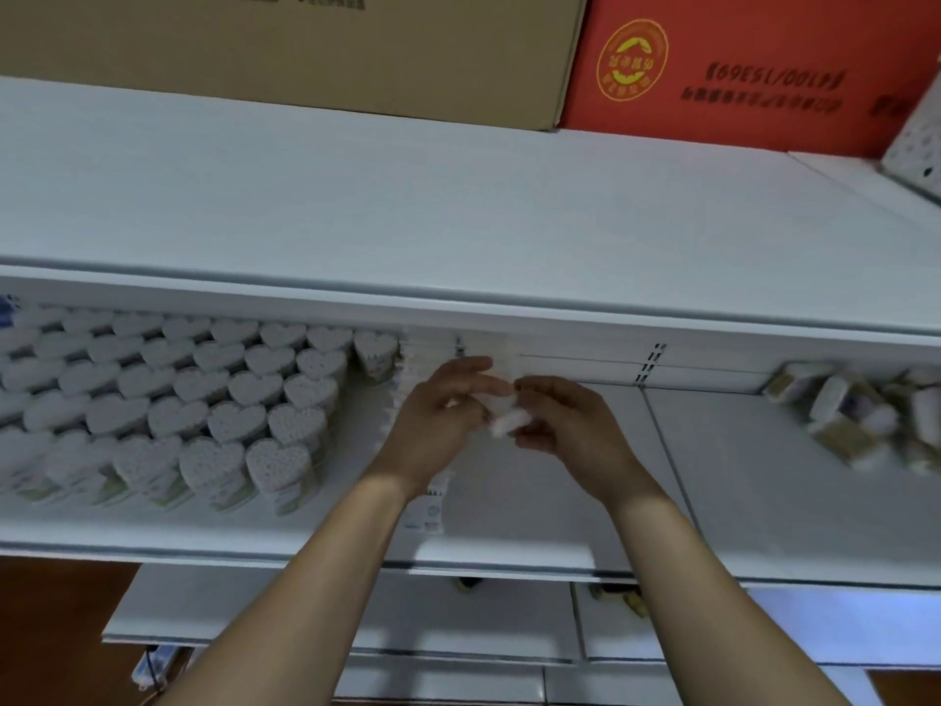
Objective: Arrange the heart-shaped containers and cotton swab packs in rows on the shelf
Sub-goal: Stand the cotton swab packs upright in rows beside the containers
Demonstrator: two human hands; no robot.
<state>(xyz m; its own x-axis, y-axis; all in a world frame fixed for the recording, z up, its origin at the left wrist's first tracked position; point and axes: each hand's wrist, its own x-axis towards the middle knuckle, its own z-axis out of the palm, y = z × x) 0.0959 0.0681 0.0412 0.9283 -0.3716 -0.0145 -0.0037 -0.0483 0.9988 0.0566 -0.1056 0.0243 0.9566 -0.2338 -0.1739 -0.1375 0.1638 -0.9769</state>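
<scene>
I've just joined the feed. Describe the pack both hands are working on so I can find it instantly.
Find the white shelf under the tan and red cartons. Right of its packed heart-shaped containers, the left hand and right hand meet. Between them sits a small white cotton swab pack, the only one lifted off the shelf.

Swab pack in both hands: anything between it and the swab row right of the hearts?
Nothing visible. Left hand and right hand hold the pack just beside the swab row, right of the hearts. The shelf to the right is bare there.
</scene>
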